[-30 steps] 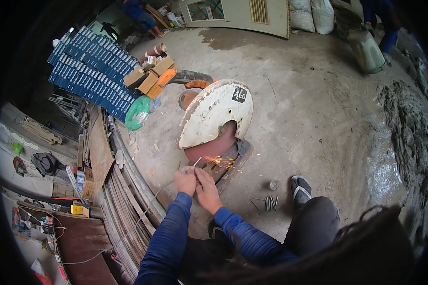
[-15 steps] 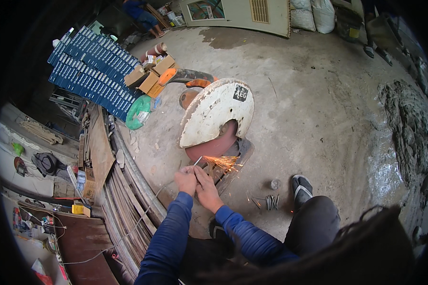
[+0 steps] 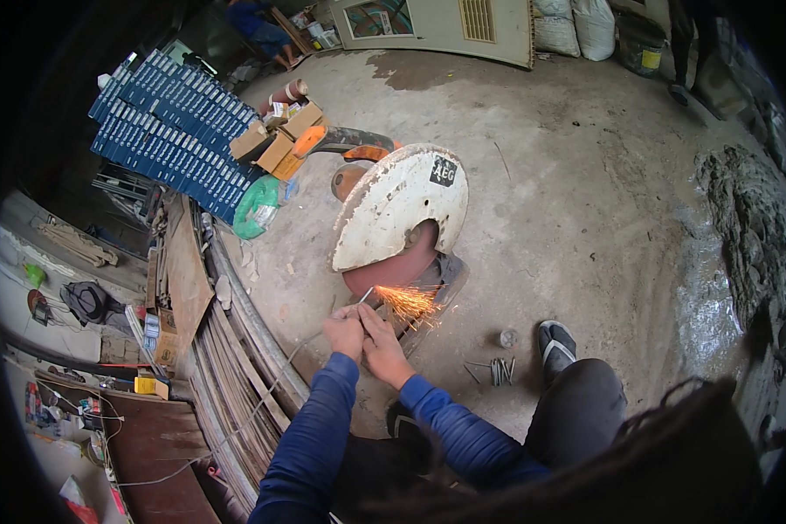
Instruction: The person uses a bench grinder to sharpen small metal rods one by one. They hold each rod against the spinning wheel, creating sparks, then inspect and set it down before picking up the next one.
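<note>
A thin metal rod (image 3: 366, 295) is pinched between my two hands, its far tip against the reddish disc (image 3: 382, 271) of a cut-off saw. Orange sparks (image 3: 412, 302) spray to the right from the contact. My left hand (image 3: 343, 333) is closed around the near part of the rod. Beside it, my right hand (image 3: 384, 351) is also closed on it, fingers pointing toward the disc. Above the disc curves the saw's scuffed white guard (image 3: 395, 210); its orange and black handle (image 3: 349, 140) reaches back left. My fingers hide most of the rod.
Several short metal rods (image 3: 502, 372) and a small round can (image 3: 507, 338) lie on the floor near my sandalled foot (image 3: 556, 349). Long metal lengths (image 3: 236, 375) run along the left. Blue boxes (image 3: 170, 131) are stacked behind. Another person (image 3: 266, 31) is at the back.
Sparks keep flying, now in a denser, lower spray. My hands and the rod hold nearly the same place at the disc. At the far right, another person's legs have shifted.
</note>
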